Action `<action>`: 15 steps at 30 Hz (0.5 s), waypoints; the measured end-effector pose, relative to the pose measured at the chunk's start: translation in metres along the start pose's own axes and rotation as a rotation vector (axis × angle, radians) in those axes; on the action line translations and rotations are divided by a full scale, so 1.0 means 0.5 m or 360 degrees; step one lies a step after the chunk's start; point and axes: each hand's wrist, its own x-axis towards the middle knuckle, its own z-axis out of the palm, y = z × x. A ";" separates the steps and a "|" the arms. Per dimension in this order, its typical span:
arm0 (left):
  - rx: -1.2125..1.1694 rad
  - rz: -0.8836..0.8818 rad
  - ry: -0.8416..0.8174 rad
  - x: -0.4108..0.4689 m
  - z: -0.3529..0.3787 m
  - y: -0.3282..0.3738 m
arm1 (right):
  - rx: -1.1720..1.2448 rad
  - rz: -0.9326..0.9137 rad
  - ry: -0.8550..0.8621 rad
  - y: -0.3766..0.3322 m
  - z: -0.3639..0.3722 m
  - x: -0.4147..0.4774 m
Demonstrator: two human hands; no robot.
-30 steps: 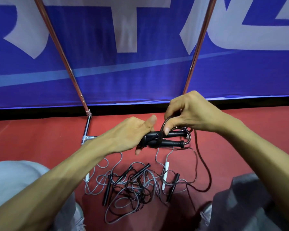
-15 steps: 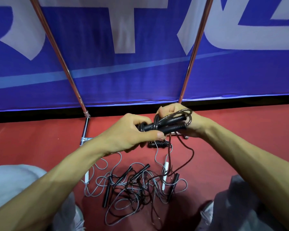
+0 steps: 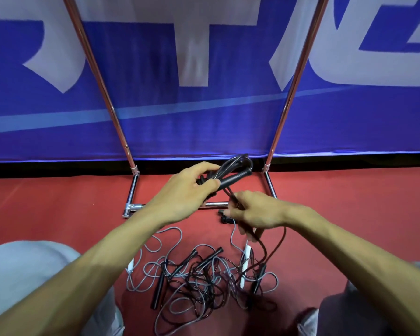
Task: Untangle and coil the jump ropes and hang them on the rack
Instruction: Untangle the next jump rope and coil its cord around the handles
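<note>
Where ropes point(image 3: 199, 275) lie tangled, red floor point(image 3: 58, 202), blue banner point(image 3: 204, 122) behind

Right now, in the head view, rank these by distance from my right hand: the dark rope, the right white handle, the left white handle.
1. dark rope: pinched in the right hand.
2. right white handle: lying just below the hand.
3. left white handle: farthest, well off to the left.

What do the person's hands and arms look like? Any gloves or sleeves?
No gloves: the left hand and right hand are bare. The left arm and right arm are bare too, as far as the picture shows. No sleeves, watch, bracelet or ring in view.
</note>
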 end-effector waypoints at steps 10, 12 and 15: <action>0.0393 0.0010 0.0095 0.013 0.008 -0.035 | -0.0935 -0.0226 0.0307 0.003 -0.011 0.003; 0.0375 0.0045 0.0011 0.016 0.007 -0.041 | -0.1070 -0.0243 0.0295 0.011 -0.012 0.012; 0.0296 0.0041 -0.0052 0.016 0.006 -0.046 | -0.1244 -0.0359 0.0338 0.020 -0.016 0.016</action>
